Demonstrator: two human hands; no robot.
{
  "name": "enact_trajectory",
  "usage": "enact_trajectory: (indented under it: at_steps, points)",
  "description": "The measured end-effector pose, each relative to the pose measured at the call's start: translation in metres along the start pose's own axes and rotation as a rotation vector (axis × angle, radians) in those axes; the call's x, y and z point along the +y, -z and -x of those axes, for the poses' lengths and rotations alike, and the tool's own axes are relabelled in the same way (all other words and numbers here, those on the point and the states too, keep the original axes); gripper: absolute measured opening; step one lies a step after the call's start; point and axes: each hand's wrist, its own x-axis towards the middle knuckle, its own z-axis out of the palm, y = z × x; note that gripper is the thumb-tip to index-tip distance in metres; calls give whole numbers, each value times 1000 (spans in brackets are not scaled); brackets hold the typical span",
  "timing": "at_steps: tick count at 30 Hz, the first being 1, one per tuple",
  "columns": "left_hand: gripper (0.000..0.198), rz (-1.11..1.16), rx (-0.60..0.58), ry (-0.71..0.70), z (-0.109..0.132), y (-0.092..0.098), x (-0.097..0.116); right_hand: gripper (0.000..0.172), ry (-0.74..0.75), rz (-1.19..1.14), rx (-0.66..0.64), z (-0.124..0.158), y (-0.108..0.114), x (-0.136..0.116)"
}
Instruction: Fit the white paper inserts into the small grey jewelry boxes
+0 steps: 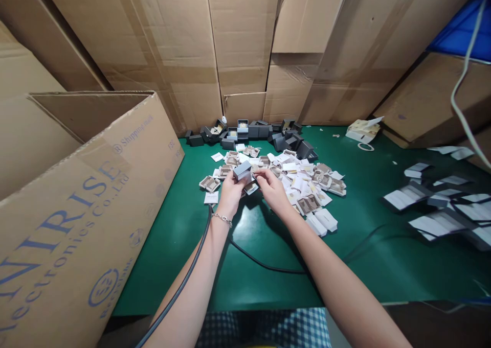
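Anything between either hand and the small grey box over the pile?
Nothing visible. The left hand holds the grey box, and the right hand has fingertips at its right edge. The pile of inserts lies beneath it on the green table.

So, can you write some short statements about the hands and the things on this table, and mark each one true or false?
1. The left hand holds a small grey box. True.
2. The table has a red top. False: the top is green.
3. A bracelet sits on the left wrist. True.
4. The large printed carton stands at the right of the table. False: it stands at the left.
5. The right hand lies flat on the table, far from the box. False: it is raised, its fingers close to the box.
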Motion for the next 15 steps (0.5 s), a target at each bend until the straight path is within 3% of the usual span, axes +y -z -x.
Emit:
enact_trajectory:
  at_steps: [3,5,11,15]
  points:
    - [47,30,-6,-3,1,-1,-2,33,-273,-128,-62,-1,-5,0]
    - [46,39,-14,-9,2,-2,-3,32,-343,-171,-71,-1,-7,1]
    - [45,71,22,2,6,-7,-3,11,-85,10,96,3,-6,-1]
    - [40,114,140,-7,10,-14,-5,27,-81,168,66,7,-3,-11]
